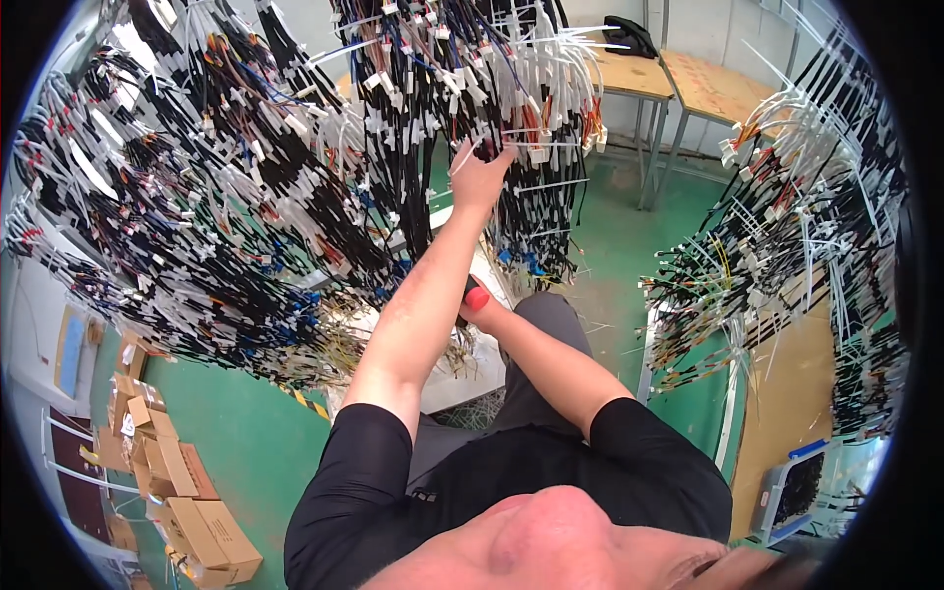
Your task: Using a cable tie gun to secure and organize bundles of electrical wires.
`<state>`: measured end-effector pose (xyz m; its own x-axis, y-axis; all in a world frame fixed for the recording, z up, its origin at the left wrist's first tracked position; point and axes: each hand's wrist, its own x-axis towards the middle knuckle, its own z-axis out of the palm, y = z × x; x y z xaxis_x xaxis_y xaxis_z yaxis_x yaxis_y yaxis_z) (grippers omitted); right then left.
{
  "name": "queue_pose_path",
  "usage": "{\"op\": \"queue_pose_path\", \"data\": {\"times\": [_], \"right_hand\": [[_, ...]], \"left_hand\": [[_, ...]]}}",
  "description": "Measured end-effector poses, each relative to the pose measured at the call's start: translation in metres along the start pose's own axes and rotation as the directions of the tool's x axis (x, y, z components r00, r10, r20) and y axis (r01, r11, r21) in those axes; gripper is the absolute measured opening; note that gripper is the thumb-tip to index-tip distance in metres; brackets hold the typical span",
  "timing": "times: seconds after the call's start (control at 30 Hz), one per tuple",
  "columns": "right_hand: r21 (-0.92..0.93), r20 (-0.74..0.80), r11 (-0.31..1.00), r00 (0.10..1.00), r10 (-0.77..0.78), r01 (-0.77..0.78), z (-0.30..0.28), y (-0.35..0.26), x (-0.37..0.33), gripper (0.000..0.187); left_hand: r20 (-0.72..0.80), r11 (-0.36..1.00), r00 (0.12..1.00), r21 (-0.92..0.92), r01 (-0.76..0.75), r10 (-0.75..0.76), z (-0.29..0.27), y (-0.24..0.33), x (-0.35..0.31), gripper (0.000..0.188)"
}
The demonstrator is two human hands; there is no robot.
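Dense bundles of wire harnesses (393, 128), mostly black with white connectors and white cable ties, hang in front of me. My left hand (479, 177) reaches up into them, its thumb and fingers curled around some of the cables. Part of its fingers is hidden among the wires. Lower down, my right hand (482, 313) is close to the bundles' lower ends, partly behind my left forearm. At it shows a small round red thing (477, 298) with something dark beside it; its kind I cannot make out. The right fingers are mostly hidden.
More harnesses (777, 206) hang on a rack to the right, above a brown board (787, 383) and a blue-edged bin (795, 489). Wooden-topped tables (629, 75) stand at the back. Cardboard boxes (211, 536) line the green floor at the left.
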<state>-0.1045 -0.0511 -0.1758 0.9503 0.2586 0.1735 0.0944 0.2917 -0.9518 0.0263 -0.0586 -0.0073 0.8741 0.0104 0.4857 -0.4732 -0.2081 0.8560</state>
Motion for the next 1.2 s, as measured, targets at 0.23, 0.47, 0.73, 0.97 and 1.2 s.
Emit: {"op": "queue_pose_path", "data": {"times": [0.23, 0.47, 0.73, 0.97, 1.2], "right_hand": [[-0.432, -0.128, 0.881, 0.953, -0.274, 0.195, -0.006, 0.016, -0.021, 0.06], [-0.315, 0.004, 0.947, 0.998, 0.063, -0.059, -0.002, 0.014, -0.151, 0.038], [-0.021, 0.3, 0.999, 0.953, 0.047, -0.043, -0.058, -0.084, -0.211, 0.037], [0.245, -0.143, 0.969, 0.99, 0.01, 0.026, -0.096, -0.106, -0.201, 0.059], [-0.348, -0.149, 0.932, 0.976, -0.16, 0.099, -0.124, -0.207, -0.16, 0.066]], "left_hand": [[0.496, 0.821, 0.859, -0.432, 0.372, -0.129, -0.046, 0.022, -0.032, 0.017], [0.57, 0.839, 0.818, -0.406, 0.363, -0.078, -0.113, 0.03, -0.04, 0.019], [0.723, 0.525, 0.583, -0.681, 0.51, 0.371, -0.182, 0.049, -0.082, 0.107], [0.775, 0.328, 0.632, -0.603, 0.728, 0.022, -0.159, 0.063, -0.122, 0.111], [0.668, 0.628, 0.743, -0.597, 0.499, 0.045, -0.164, 0.065, -0.138, 0.041]]}}
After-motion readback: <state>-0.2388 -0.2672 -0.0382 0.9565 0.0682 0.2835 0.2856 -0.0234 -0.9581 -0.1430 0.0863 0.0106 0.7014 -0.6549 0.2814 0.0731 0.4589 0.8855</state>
